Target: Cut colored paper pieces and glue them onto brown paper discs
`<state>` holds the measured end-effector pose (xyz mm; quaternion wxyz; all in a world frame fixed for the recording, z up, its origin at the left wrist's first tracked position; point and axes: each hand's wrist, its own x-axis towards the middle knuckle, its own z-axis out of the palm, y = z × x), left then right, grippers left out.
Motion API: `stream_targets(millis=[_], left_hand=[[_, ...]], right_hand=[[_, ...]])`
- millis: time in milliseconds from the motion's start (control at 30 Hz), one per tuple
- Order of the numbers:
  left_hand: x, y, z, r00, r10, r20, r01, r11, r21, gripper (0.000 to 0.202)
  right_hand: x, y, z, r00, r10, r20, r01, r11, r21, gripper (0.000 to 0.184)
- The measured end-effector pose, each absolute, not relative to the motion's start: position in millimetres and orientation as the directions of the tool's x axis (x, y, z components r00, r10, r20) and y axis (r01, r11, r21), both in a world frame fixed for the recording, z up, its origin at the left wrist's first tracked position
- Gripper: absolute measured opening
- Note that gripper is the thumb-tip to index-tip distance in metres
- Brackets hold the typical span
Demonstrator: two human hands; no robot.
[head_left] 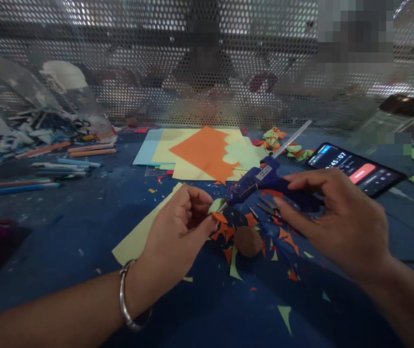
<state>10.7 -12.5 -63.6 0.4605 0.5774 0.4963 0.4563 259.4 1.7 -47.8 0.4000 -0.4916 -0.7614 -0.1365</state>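
My left hand (181, 229) is closed in a pinch on small cut paper pieces, one pale green (216, 206) and one orange (220, 218). In my right hand (341, 220) is a blue hot glue gun (252, 181), with a clear glue stick (294, 137) poking out of its back. The gun's metal nozzle (223, 208) meets the paper pieces at my left fingertips; whether glue is coming out cannot be made out. Below the gun lies a round brown wooden disc (247, 241) among orange and green scraps. Scissor-like metal tips (268, 207) show partly under my right hand.
Coloured paper sheets (196, 154) lie behind my hands, against a perforated metal screen (138, 96). Finished-looking paper clusters (274, 139) sit at the back right, beside a phone (355, 169) showing a timer. Markers (62, 166) and a plastic bottle (87, 106) are at left.
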Motion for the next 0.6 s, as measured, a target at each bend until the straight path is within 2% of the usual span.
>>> stream_targets(millis=[100, 600], left_hand=[[10.0, -12.8, -66.2, 0.093, 0.991, 0.091, 0.161, -0.105, 0.981, 0.023], [7.8, -12.7, -66.7, 0.090, 0.993, 0.081, 0.177, -0.096, 0.980, 0.023]], right_hand=[[260.1, 2.4, -47.7, -0.219, 0.610, 0.762, 0.859, 0.490, -0.145, 0.018], [258.4, -1.1, -43.7, -0.245, 0.590, 0.770, 0.859, 0.500, -0.111, 0.015]])
